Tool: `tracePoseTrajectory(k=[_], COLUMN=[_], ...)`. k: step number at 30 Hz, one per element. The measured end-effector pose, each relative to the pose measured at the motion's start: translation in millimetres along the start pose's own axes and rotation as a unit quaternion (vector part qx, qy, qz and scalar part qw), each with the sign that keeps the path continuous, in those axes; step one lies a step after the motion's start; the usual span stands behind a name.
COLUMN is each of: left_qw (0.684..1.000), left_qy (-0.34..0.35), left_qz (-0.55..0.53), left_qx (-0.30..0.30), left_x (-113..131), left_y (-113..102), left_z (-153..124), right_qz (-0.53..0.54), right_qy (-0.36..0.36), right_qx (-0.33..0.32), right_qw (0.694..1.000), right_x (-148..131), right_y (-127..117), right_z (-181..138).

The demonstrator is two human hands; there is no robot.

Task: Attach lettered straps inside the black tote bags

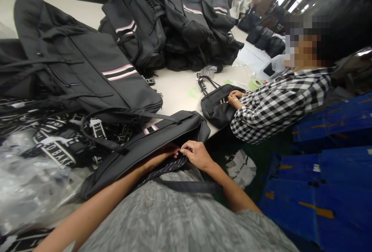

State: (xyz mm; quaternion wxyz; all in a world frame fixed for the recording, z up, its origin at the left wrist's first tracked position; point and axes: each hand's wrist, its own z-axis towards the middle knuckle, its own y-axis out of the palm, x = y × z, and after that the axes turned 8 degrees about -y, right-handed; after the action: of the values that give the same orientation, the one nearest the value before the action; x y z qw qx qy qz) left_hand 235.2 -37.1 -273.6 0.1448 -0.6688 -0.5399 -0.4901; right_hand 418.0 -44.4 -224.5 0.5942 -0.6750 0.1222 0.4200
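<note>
A black bag (pixel 151 143) with a pink-and-white stripe tag lies at the table's near edge, against my lap. My left hand (pixel 165 153) reaches into its open top, over the striped lining (pixel 171 165); most of its fingers are hidden inside. My right hand (pixel 196 154) is closed in a pinch at the bag's opening edge, its fingertips meeting the left hand. A black strap (pixel 186 186) runs across my grey top below both hands.
More black bags are piled at left (pixel 84 70) and at the back (pixel 186 19). Printed black-and-white straps (pixel 58 143) and clear plastic wrapping (pixel 26 186) lie at left. A person in a checked shirt (pixel 279 105) handles a small black bag (pixel 216 107). Blue crates (pixel 325 174) stand at right.
</note>
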Motion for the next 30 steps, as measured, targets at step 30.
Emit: tracePoseTrajectory(k=[30], left_qw=[0.992], left_qy=[0.041], left_qz=[0.078], left_qx=[0.085], left_x=[-3.3], left_y=[0.4], left_z=[9.1], right_qz=[0.027], right_qy=[0.079], right_qx=[0.023], right_qw=[0.996], right_x=[1.9], right_y=[8.8], right_z=[9.6])
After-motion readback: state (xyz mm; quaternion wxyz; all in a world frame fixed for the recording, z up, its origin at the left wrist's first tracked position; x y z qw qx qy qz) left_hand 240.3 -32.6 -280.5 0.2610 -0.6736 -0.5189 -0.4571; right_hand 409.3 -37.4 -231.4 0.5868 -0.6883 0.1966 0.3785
